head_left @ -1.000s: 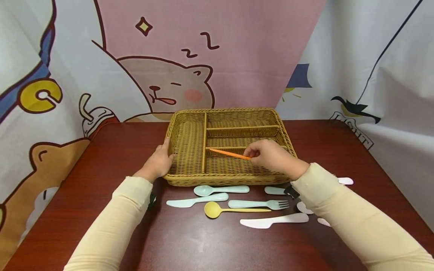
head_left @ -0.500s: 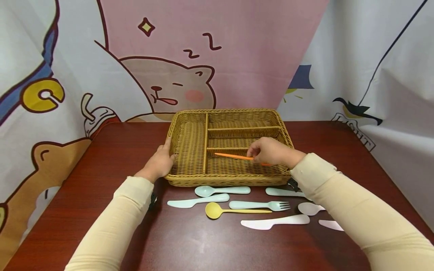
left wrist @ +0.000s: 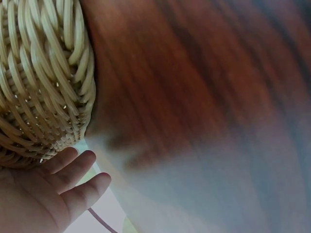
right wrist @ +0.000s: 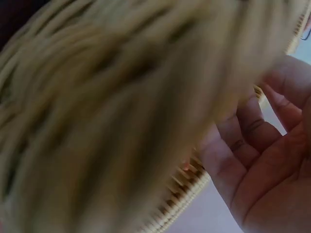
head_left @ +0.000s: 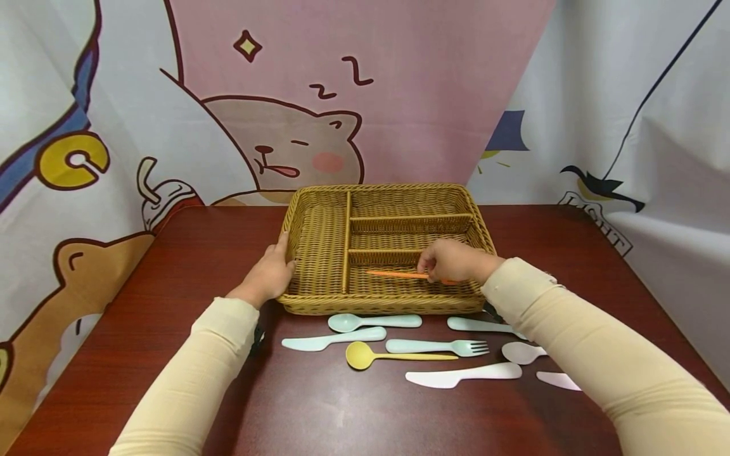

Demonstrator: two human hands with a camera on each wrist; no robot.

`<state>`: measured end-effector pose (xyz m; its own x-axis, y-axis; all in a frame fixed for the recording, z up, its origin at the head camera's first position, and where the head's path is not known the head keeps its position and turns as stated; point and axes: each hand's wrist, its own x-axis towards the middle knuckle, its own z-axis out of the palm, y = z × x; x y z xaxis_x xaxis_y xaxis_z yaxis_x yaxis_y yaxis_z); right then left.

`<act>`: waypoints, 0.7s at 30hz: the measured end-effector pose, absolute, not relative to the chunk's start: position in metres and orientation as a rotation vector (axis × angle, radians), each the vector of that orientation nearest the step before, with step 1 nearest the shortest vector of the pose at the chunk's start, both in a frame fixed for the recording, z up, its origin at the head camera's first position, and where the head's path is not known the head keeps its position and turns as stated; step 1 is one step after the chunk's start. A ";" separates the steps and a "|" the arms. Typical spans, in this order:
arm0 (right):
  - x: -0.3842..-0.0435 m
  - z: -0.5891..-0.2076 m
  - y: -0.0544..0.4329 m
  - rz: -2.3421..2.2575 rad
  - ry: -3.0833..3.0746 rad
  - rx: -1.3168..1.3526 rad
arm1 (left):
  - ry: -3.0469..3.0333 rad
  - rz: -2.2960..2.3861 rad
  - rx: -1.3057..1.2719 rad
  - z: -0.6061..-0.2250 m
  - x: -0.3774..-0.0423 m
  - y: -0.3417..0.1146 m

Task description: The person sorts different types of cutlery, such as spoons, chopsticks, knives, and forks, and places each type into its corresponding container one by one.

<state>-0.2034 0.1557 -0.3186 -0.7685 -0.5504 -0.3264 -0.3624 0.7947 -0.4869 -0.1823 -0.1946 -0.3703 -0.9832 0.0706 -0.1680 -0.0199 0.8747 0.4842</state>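
Note:
A brown wicker basket (head_left: pixel 345 253) with divided compartments stands on the dark red table. My left hand (head_left: pixel 266 272) rests against its left side, the thumb at the rim; in the left wrist view the hand (left wrist: pixel 63 189) has its fingers loosely extended beside the weave. Over the front right compartment my right hand (head_left: pixel 450 261) pinches an orange utensil (head_left: pixel 393 274), whose slim tapered handle points left. Its other end is mostly covered by the hand. The right wrist view shows curled fingers of that hand (right wrist: pixel 262 145) behind the blurred basket wall (right wrist: pixel 121 121).
In front of the basket lie a pale green spoon (head_left: pixel 373 322), knife (head_left: pixel 333 339) and fork (head_left: pixel 436 346), a yellow spoon (head_left: pixel 359 356), a white knife (head_left: pixel 463 375) and a pale spoon (head_left: pixel 521 352). More pale cutlery (head_left: pixel 557 380) is partly under the right sleeve. A printed curtain (head_left: pixel 422 95) hangs behind.
My right hand has lowered slightly with the orange utensil, which now lies nearly level and deeper in the front right compartment. The left hand has stayed at the basket's side.

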 end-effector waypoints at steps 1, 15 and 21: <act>-0.203 -0.320 0.156 -0.562 2.516 -0.678 | 2.865 0.743 0.038 -0.370 -0.182 -0.195; -0.204 -0.335 0.157 -0.466 2.549 -0.754 | 2.844 0.742 0.018 -0.369 -0.182 -0.193; -0.203 -0.336 0.157 -0.496 2.549 -0.731 | 2.848 0.744 0.020 -0.370 -0.182 -0.194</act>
